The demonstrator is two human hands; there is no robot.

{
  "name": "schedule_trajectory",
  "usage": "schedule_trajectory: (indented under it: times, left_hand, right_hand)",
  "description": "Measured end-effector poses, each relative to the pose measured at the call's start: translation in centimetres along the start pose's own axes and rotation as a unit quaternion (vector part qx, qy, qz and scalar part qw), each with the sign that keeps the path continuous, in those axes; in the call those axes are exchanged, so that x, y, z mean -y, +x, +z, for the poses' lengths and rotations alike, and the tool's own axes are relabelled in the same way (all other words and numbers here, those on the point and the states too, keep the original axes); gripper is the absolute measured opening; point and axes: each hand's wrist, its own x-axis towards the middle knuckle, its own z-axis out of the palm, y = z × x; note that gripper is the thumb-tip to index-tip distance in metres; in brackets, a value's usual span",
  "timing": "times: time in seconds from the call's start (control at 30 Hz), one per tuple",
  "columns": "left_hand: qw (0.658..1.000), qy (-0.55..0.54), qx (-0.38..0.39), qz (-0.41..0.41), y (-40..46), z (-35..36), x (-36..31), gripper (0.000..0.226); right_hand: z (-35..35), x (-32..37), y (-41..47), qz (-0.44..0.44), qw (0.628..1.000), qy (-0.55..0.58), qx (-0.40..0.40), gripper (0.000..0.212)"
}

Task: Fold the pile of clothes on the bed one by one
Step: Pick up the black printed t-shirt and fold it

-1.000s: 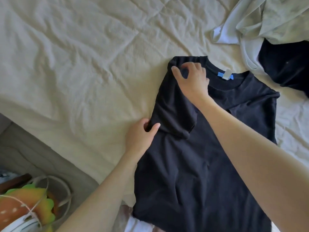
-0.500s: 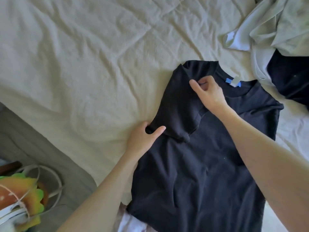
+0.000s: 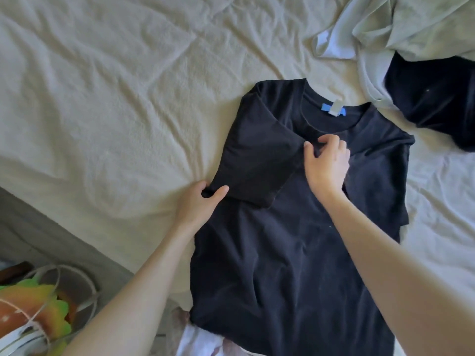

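The black shirt [image 3: 295,240] lay flat on the bed [image 3: 102,98], collar away. The left hand [image 3: 198,204] pinched the folded sleeve's corner; the right hand [image 3: 326,163], nearer the collar, seemingly pinched fabric.

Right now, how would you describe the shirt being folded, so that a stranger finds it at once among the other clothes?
On the cream bed sheet, look at the near right part, below the crumpled pile of clothes in the far right corner. The black T-shirt lies flat there, one sleeve folded in, with the left hand and right hand on it. Only it shows a blue neck label.
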Motion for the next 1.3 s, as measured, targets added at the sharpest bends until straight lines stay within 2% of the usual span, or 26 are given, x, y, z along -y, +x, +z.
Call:
schedule_trajectory:
  times: [0.07,0.13,0.17,0.23,0.3,0.4,0.6,0.83,1.0,1.1,1.2,1.3]
  left_hand:
    - [1.0,-0.002,-0.002,0.002,-0.3,0.0,-0.2,0.019]
    - [1.0,-0.015,-0.006,0.004,-0.7,-0.2,-0.3,0.014]
    - [1.0,-0.029,-0.006,0.002,-1.1,-0.2,-0.1,0.016]
    - [0.998,-0.064,0.003,-0.022,-2.1,-0.5,0.4,0.024]
    - [0.994,-0.091,0.027,-0.052,-3.6,-0.9,1.3,0.024]
    - [0.989,-0.116,0.066,-0.069,-6.1,-1.2,3.1,0.018]
    - [0.988,-0.084,0.07,-0.11,-10.7,0.1,7.7,0.01]
    - [0.991,-0.036,0.059,-0.117,-15.5,2.7,11.8,0.02]
    - [0.995,0.011,-0.039,-0.096,-18.9,4.0,13.9,0.016]
    - [0.995,0.04,-0.063,-0.07,-21.1,3.8,15.6,0.015]
    - [0.992,0.012,-0.088,-0.085,-23.1,3.9,17.7,0.013]
    - [0.988,-0.035,-0.09,-0.121,-24.4,4.3,19.6,0.011]
  right_hand:
    - [0.9,1.0,-3.2,-0.179,0.982,-0.062,-0.024,0.042]
    - [2.3,1.4,-5.7,-0.297,0.944,-0.129,0.061,0.051]
    - [3.1,1.5,-6.6,-0.312,0.929,-0.163,0.112,0.054]
    - [4.1,1.3,-7.9,-0.275,0.927,-0.189,0.172,0.058]
    - [4.1,1.1,-9.4,-0.231,0.946,-0.145,0.176,0.058]
    - [3.1,-0.1,-13.1,-0.216,0.958,-0.062,0.176,0.056]
    - [1.1,-7.0,-22.6,-0.142,0.957,-0.07,0.243,0.053]
    - [-2.4,-14.5,-27.2,-0.065,0.98,-0.05,0.18,0.042]
    - [-6.0,-22.6,-29.0,0.022,0.995,-0.038,0.09,0.028]
    - [-8.2,-27.7,-29.6,0.11,0.991,-0.048,0.057,0.032]
    - [-9.2,-32.0,-30.0,0.22,0.973,0.007,0.063,0.038]
    - [-9.0,-34.6,-30.9,0.272,0.954,0.061,0.107,0.036]
